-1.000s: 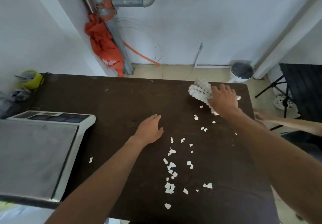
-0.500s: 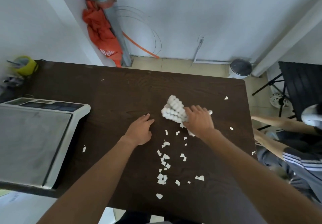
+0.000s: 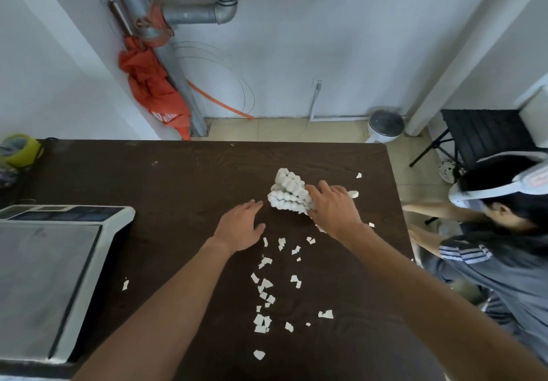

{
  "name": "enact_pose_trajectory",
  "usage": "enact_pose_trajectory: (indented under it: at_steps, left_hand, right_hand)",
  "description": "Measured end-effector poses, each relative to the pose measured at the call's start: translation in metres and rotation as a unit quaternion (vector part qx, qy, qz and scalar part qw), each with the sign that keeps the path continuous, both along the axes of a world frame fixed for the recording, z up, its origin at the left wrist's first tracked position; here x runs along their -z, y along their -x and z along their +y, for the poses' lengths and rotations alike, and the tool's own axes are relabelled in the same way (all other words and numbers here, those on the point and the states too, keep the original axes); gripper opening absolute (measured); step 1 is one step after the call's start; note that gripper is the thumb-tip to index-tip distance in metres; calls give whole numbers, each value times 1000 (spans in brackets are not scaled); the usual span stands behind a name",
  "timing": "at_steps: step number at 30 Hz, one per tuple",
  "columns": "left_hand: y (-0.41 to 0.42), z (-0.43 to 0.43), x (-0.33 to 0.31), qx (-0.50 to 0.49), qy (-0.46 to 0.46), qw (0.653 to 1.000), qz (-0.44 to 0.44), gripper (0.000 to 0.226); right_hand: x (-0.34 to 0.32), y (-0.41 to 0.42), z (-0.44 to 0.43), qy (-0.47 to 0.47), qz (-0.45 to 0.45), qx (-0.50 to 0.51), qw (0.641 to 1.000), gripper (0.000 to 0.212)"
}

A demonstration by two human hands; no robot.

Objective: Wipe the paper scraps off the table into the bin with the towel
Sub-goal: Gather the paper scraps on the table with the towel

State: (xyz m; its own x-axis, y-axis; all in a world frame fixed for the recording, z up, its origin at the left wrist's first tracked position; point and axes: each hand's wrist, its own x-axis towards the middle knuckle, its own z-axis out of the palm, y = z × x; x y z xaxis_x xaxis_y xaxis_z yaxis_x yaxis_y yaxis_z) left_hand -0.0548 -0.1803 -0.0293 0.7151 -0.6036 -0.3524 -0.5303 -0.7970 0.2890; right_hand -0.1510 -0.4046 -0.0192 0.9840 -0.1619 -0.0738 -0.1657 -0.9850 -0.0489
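Note:
A white knobbly towel (image 3: 289,193) lies bunched on the dark wooden table (image 3: 178,173), right of centre. My right hand (image 3: 333,210) presses on its right side and grips it. My left hand (image 3: 241,226) rests flat on the table just left of the towel, fingers apart, holding nothing. Several white paper scraps (image 3: 265,288) are scattered in front of both hands toward the near edge. Single scraps lie near the right edge (image 3: 358,175) and at the left (image 3: 125,284). A small white bin (image 3: 385,125) with a dark lid stands on the floor beyond the table's far right corner.
A large grey-and-white scale (image 3: 50,277) covers the table's left part. A yellow tape roll (image 3: 20,149) sits at the far left corner. Another person (image 3: 498,232) crouches beside the right edge. A black folding chair (image 3: 486,137) stands behind them. An orange cloth (image 3: 151,90) hangs on the wall pipe.
My right hand drew the towel from the far right corner toward the table's middle, close to my left hand. Over the last half second both hands barely shifted.

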Motion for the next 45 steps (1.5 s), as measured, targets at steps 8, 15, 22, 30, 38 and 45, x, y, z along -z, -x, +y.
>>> enact_pose_trajectory:
  at_steps: [8,15,22,30,38,45]
  left_hand:
    - [-19,-79,-31,24,68,997,-22,57]
    - [-28,-104,-25,33,73,997,11,45]
    - [-27,-105,-17,18,57,998,38,48]
    - [-18,-102,-22,20,82,996,18,51]
    - [-16,-83,-35,122,37,992,-6,53]
    - [-35,-64,-37,181,-14,968,-173,63]
  right_hand:
    - [-15,-1,-75,-8,-40,136,990,47]
    - [-6,6,-140,-12,32,257,966,49]
    - [19,19,-96,-65,73,252,963,55]
    - [29,28,9,-86,54,78,992,63]
    - [22,22,20,-93,-15,10,995,48]
    - [10,-28,4,-43,-9,5,999,62]
